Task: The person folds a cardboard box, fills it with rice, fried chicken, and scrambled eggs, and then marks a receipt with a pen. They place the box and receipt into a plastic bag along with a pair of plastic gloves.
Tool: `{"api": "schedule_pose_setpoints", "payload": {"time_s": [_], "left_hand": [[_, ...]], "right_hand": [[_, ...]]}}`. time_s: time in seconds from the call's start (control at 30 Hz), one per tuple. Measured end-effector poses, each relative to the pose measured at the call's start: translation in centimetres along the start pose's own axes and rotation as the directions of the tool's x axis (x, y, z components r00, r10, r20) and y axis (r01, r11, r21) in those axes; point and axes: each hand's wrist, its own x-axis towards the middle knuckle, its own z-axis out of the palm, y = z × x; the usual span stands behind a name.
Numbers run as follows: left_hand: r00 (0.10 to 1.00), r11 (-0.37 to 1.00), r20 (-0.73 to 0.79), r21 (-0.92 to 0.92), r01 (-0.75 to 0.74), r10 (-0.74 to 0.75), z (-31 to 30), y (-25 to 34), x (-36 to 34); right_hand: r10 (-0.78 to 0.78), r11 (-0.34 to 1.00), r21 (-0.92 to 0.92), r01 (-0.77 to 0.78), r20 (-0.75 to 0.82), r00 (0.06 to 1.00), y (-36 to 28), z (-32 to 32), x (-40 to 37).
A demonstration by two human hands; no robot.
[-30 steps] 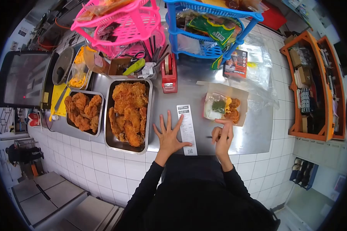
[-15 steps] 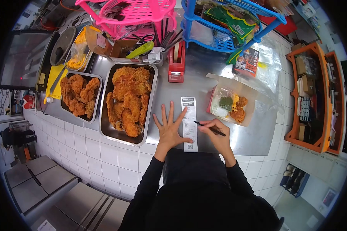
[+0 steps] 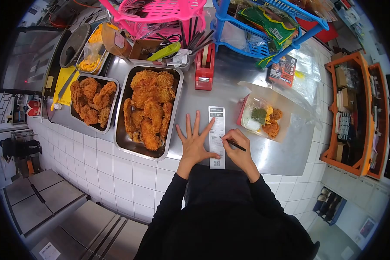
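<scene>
A long printed receipt (image 3: pixel 216 130) lies flat on the steel table near its front edge. My left hand (image 3: pixel 196 145) is spread wide on the table, its thumb and index finger resting on the receipt's left side. Between the fingers of my right hand (image 3: pixel 239 147) is a black pen (image 3: pixel 237 146), its tip end at the receipt's right edge. Right of the receipt stands an open takeaway box (image 3: pixel 264 115) with fried chicken pieces (image 3: pixel 271 130), green flakes and something yellow inside.
Two metal trays of fried chicken, a large one (image 3: pixel 172 125) and a smaller one (image 3: pixel 117 84), stand at left. Behind are a red tape dispenser (image 3: pixel 204 71), a pink rack (image 3: pixel 160 12) and a blue rack (image 3: pixel 242 48). A knife (image 3: pixel 67 89) lies on a yellow board at far left.
My right hand has shifted slightly inward, and the pen now lies flatter and closer to the receipt's edge. My left hand stays spread on the receipt. The view has shifted slightly.
</scene>
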Motion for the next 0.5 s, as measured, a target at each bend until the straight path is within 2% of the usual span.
{"api": "schedule_pose_setpoints", "payload": {"time_s": [0.17,0.23,0.37,0.43,0.5], "left_hand": [[1.0,1.0,-0.002,0.002,0.0,0.0,0.2,-0.1,0.0],[1.0,1.0,-0.004,0.001,-0.003,0.003,0.1,0.0,0.0],[1.0,1.0,-0.004,0.002,-0.007,0.007,0.1,-0.1,0.0],[1.0,1.0,-0.006,0.004,-0.006,0.006,0.1,-0.1,0.0],[1.0,1.0,-0.007,0.005,-0.006,0.006,0.2,0.0,0.0]], "right_hand": [[0.014,1.0,-0.009,-0.015,-0.023,1.0,-0.4,0.0,0.0],[0.011,0.998,0.055,-0.009,-0.026,1.0,-0.4,0.1,-0.3],[-0.004,1.0,0.013,0.004,-0.037,0.999,-0.5,-0.2,-0.6],[0.035,0.999,0.002,-0.035,0.031,0.999,-0.7,-0.5,-0.9],[0.023,1.0,0.009,-0.023,0.02,1.0,-0.6,-0.5,-1.1]]}}
